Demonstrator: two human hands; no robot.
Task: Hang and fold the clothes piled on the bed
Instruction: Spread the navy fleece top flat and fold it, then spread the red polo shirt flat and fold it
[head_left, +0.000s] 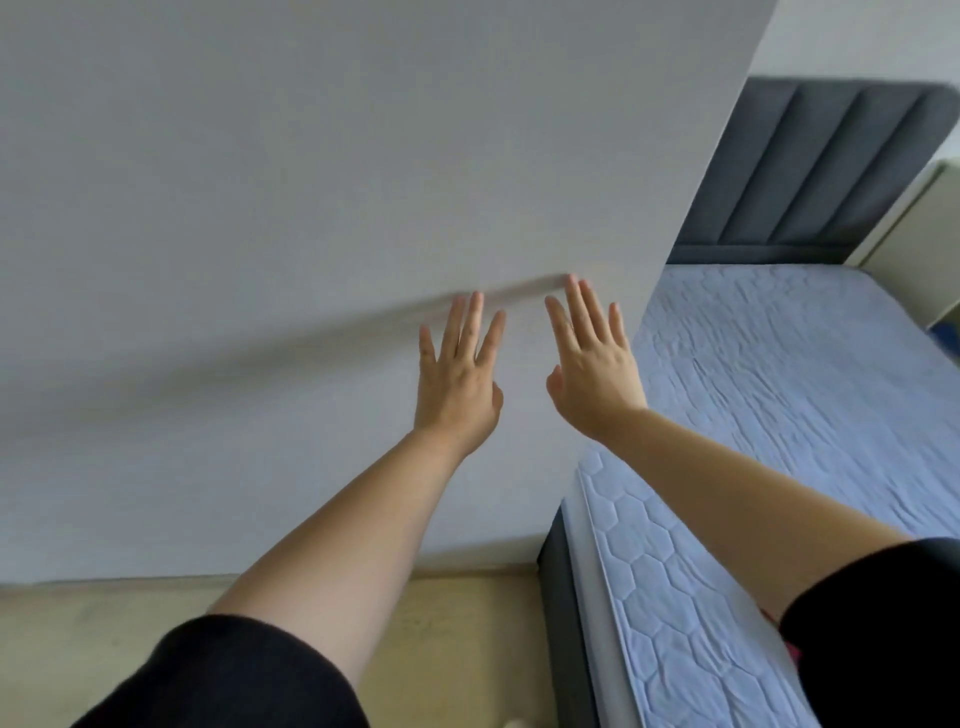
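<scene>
Fills left and far: plain pale grey flat panel (260, 182) (wall or wardrobe door, cannot tell). Right: light blue quilted bed (779, 389); no clothes in view. At panel: left hand (457, 379), right hand (592, 374), fingers straight, spread, empty. Likely pushing: keep palms flat, pressure even.

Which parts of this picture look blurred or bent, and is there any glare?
Head view: a smeared grey streak crosses the white panel by the fingertips of the left hand and right hand, probably motion blur; both hands look fairly sharp. Head view: the mattress and headboard lean, bent by the wide lens. Head view: soft even light, no glare.
</scene>
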